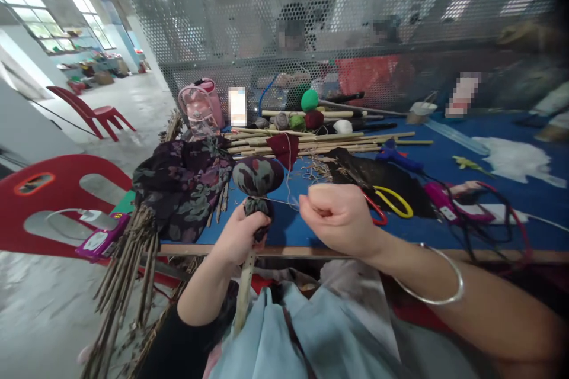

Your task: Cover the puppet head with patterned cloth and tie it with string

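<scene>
My left hand [244, 231] is wrapped round the gathered neck of a cloth-covered stick. Its rounded head [258, 176] is dark fabric with a grey and reddish pattern, and the pale stick [244, 293] runs down toward my lap. A thin string [278, 201] stretches from the neck below the head to my right hand [335, 213], which is closed in a fist on it. More of that string rises to a dark red cloth piece [284, 149] on the table. Red and yellow handled scissors [393, 201] lie just right of my right hand.
Bamboo sticks [338, 142] and several yarn balls [314, 119] lie at the back of the blue table [284, 228]. Dark patterned fabric [182, 183] and a bundle of twigs [128, 266] are at left. A blue glue gun [398, 157] and a purple power strip [444, 204] with cables are at right.
</scene>
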Demonstrator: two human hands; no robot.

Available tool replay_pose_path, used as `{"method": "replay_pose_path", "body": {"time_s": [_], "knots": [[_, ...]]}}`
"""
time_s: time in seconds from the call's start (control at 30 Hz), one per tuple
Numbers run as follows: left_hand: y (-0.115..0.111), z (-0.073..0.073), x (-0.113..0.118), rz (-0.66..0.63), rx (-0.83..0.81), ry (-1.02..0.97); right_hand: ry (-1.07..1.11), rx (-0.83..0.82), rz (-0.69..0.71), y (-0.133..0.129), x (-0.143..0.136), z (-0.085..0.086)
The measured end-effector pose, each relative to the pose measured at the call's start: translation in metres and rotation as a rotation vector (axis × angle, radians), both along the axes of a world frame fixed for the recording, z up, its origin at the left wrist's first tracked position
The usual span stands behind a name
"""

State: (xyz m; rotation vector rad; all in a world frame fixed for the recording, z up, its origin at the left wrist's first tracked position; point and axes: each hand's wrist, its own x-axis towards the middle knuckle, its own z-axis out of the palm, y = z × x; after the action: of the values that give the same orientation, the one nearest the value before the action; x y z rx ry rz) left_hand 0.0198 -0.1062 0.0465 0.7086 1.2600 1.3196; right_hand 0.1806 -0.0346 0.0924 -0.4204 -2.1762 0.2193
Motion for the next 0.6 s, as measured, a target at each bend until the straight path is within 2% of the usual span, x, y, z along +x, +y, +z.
{"method": "replay_pose_path", "body": {"time_s": [0.13,0.23,0.3,0.4,0.47,0.53,0.57,0.6], "knots": [[-0.001,-0.003,0.003,-0.058,-0.019,-0.076,0.109,-0.29,-0.137,0.015,0.003,-0.026],[-0.003,-0.005,0.002,-0.168,-0.024,-0.201,0.161,-0.652,-0.157,0.027,-0.004,-0.04],[-0.006,-0.004,0.001,-0.251,-0.028,-0.281,0.114,-0.981,-0.068,0.037,-0.011,-0.049],[-0.01,-0.005,0.005,-0.41,-0.018,-0.245,-0.17,-1.358,0.134,0.055,-0.023,-0.058],[-0.012,-0.009,0.013,-0.513,-0.047,-0.099,-0.424,-1.441,0.233,0.069,-0.033,-0.055],[-0.011,-0.014,0.024,-0.589,-0.079,0.052,-0.634,-1.477,0.287,0.08,-0.044,-0.041],[-0.009,-0.017,0.029,-0.604,-0.078,0.115,-0.762,-1.433,0.301,0.082,-0.051,-0.03],[-0.008,-0.02,0.033,-0.602,-0.062,0.162,-0.879,-1.312,0.298,0.082,-0.057,-0.017]]}}
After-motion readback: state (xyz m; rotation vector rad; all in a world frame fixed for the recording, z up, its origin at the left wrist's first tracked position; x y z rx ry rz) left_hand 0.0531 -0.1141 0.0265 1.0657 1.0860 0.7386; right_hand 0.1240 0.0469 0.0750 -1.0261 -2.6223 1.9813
